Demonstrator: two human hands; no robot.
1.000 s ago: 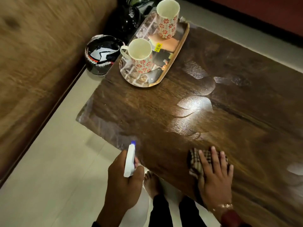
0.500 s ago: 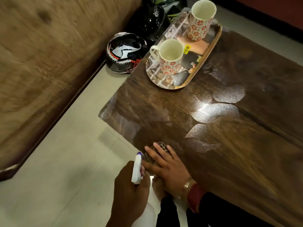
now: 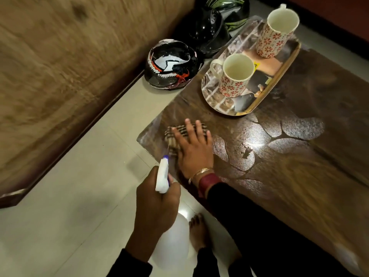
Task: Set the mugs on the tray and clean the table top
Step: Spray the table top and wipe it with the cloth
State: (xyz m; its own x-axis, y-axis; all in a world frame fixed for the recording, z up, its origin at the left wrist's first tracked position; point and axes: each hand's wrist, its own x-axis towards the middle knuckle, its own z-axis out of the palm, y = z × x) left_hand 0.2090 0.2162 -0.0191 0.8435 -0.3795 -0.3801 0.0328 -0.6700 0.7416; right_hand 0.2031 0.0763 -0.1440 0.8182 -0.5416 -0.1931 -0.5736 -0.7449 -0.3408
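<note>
My R hand (image 3: 194, 152) flat on checked brown cloth (image 3: 173, 139), dark glossy wood table (image 3: 299, 186); L hand (image 3: 157, 204) grips white plastic spray bottle (image 3: 162, 177); I'd overlap strokes out beyond fingertips, stopping short of printed oval tray (image 3: 278, 78).

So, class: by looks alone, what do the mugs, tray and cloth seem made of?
Near mug and far mug: likely glazed ceramic; smooth cream insides, red flower print. Tray: perhaps lacquered or laminated; glare over a printed picture, wood-coloured rim. Cloth: woven fabric; checked, crumpled under the right hand.
</note>
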